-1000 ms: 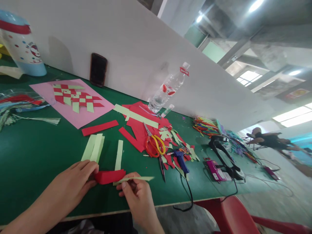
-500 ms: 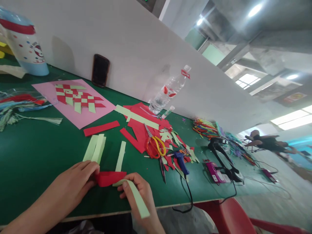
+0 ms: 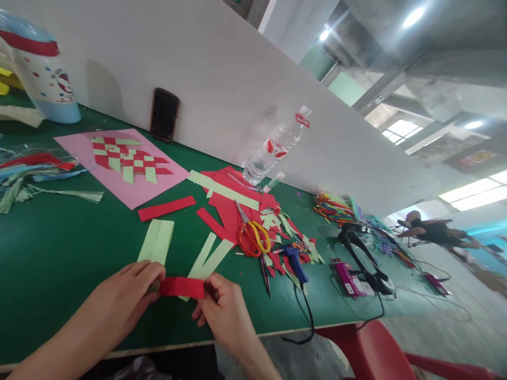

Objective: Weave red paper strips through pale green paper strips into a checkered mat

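A short red paper strip stretches between my two hands near the table's front edge. My left hand is closed on its left end, and the lower ends of some upright pale green paper strips lie at those same fingers. At the red strip's right end, my right hand pinches it. Two narrower pale green strips fan out behind the red strip, their lower parts crossing it. Farther back, a woven red and green paper fish lies on a pink sheet.
A loose red strip lies beyond my hands. To the right are scissors, paper scraps and a blue glue gun with its cord. A water bottle and a phone stand by the wall. A person is far off.
The pale green strip in my right hand has swung from hanging toward me to pointing away behind the red strip. My right hand now pinches the red strip's end.
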### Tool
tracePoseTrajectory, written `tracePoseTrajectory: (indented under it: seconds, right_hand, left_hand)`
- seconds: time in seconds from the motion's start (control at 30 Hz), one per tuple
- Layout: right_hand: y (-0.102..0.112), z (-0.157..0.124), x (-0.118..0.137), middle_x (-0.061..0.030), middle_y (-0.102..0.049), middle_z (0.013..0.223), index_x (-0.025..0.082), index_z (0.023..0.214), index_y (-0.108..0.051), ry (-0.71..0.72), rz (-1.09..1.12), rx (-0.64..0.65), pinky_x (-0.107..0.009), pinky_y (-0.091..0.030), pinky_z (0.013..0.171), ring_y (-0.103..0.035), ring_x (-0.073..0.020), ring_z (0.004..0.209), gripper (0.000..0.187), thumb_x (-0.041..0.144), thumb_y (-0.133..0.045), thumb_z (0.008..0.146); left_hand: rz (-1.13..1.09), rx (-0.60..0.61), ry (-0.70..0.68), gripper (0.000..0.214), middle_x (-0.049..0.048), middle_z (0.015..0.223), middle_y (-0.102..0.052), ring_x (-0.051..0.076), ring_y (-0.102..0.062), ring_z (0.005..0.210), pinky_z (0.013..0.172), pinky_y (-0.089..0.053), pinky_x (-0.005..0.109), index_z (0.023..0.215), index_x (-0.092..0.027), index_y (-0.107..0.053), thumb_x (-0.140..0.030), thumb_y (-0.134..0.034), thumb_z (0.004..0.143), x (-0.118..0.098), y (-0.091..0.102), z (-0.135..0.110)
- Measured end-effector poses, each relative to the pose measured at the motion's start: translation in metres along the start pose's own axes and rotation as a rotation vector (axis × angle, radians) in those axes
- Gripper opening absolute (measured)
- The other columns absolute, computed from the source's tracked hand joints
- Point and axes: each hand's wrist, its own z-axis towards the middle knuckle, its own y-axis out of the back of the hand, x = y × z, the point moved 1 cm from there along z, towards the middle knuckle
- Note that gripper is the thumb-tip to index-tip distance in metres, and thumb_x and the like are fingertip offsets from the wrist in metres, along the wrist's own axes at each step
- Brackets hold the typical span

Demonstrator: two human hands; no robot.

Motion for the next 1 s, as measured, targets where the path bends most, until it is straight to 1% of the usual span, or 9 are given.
tracePoseTrajectory:
  seconds: [0.1, 0.2, 0.3, 0.43, 0.57, 0.63, 0.7, 0.83, 1.0]
  right_hand:
    - [0.0, 0.008, 0.011, 0.0062, -0.059, 0.057, 0.018, 0.087, -0.07, -0.036, -0.096, 0.063, -0.017, -0.041, 0.045, -0.054, -0.0088, 0.045, 0.011, 0.016, -0.059, 0.086]
    - [0.001, 0.02, 0.018, 0.0074, -0.058, 0.052, 0.019, 0.084, -0.069, -0.07, -0.159, 0.165, -0.016, -0.04, 0.044, -0.052, -0.0088, 0.042, 0.012, 0.013, -0.059, 0.086]
    - [0.001, 0.034, 0.026, 0.0068, -0.057, 0.052, 0.02, 0.078, -0.063, -0.093, -0.212, 0.259, -0.017, -0.041, 0.046, -0.054, -0.0094, 0.043, 0.015, 0.018, -0.058, 0.093]
    - [0.002, 0.05, 0.036, 0.0055, -0.059, 0.053, 0.021, 0.075, -0.058, -0.087, -0.261, 0.309, -0.019, -0.04, 0.047, -0.056, -0.011, 0.045, 0.024, 0.024, -0.059, 0.098]
    - [0.002, 0.058, 0.042, 0.0071, -0.055, 0.058, 0.019, 0.07, -0.058, -0.003, -0.328, 0.29, -0.019, -0.031, 0.051, -0.049, -0.0083, 0.053, 0.026, 0.022, -0.069, 0.093]
    - [0.002, 0.06, 0.043, 0.0075, -0.052, 0.06, 0.018, 0.069, -0.058, 0.046, -0.352, 0.281, -0.02, -0.031, 0.054, -0.045, -0.0082, 0.057, 0.026, 0.024, -0.071, 0.091]
    - [0.0, 0.06, 0.043, 0.007, -0.054, 0.062, 0.018, 0.071, -0.06, 0.068, -0.364, 0.285, -0.021, -0.032, 0.055, -0.046, -0.0091, 0.059, 0.023, 0.025, -0.071, 0.091]
    - [-0.001, 0.061, 0.043, 0.0056, -0.06, 0.063, 0.019, 0.073, -0.066, 0.05, -0.392, 0.276, -0.021, -0.034, 0.054, -0.051, -0.0104, 0.058, 0.018, 0.027, -0.073, 0.087]
    - [-0.004, 0.063, 0.043, 0.0055, -0.06, 0.062, 0.019, 0.072, -0.066, 0.038, -0.354, 0.284, -0.021, -0.034, 0.054, -0.051, -0.01, 0.057, 0.017, 0.026, -0.075, 0.086]
  left_hand:
    - [-0.015, 0.029, 0.009, 0.015, 0.0024, 0.086, -0.067, 0.023, -0.065, 0.08, 0.069, -0.044, 0.032, 0.088, -0.027, -0.054, -0.028, -0.04, 0.094, -0.002, 0.003, 0.001]
    - [-0.025, 0.034, 0.028, 0.013, 0.0016, 0.085, -0.066, 0.022, -0.064, 0.08, 0.07, -0.043, 0.032, 0.088, -0.027, -0.051, -0.024, -0.04, 0.093, -0.001, 0.002, 0.0]
    - [-0.037, 0.021, 0.012, 0.013, 0.0014, 0.086, -0.064, 0.022, -0.063, 0.081, 0.071, -0.041, 0.032, 0.089, -0.027, -0.05, -0.022, -0.039, 0.093, 0.002, 0.0, -0.001]
    - [-0.054, 0.035, 0.022, 0.011, 0.0013, 0.087, -0.063, 0.022, -0.061, 0.083, 0.072, -0.04, 0.033, 0.089, -0.027, -0.049, -0.02, -0.04, 0.092, 0.002, 0.0, -0.001]
    - [-0.083, 0.06, 0.038, 0.014, 0.001, 0.086, -0.062, 0.022, -0.06, 0.084, 0.074, -0.04, 0.033, 0.088, -0.026, -0.048, -0.016, -0.039, 0.089, -0.003, 0.005, -0.001]
    - [-0.091, 0.065, 0.054, 0.013, 0.0005, 0.085, -0.062, 0.021, -0.06, 0.083, 0.074, -0.039, 0.033, 0.087, -0.026, -0.047, -0.016, -0.04, 0.088, -0.004, 0.006, -0.001]
    - [-0.1, 0.086, 0.063, 0.012, -0.0004, 0.084, -0.062, 0.02, -0.06, 0.081, 0.072, -0.039, 0.032, 0.087, -0.026, -0.047, -0.016, -0.041, 0.088, -0.005, 0.008, -0.002]
    - [-0.104, 0.089, 0.064, 0.012, -0.0016, 0.082, -0.06, 0.019, -0.057, 0.074, 0.068, -0.037, 0.03, 0.084, -0.027, -0.047, -0.016, -0.043, 0.088, -0.005, 0.011, -0.002]
    - [-0.114, 0.089, 0.07, 0.015, -0.0017, 0.083, -0.061, 0.018, -0.059, 0.078, 0.07, -0.038, 0.029, 0.084, -0.026, -0.048, -0.013, -0.042, 0.086, -0.006, 0.012, -0.002]
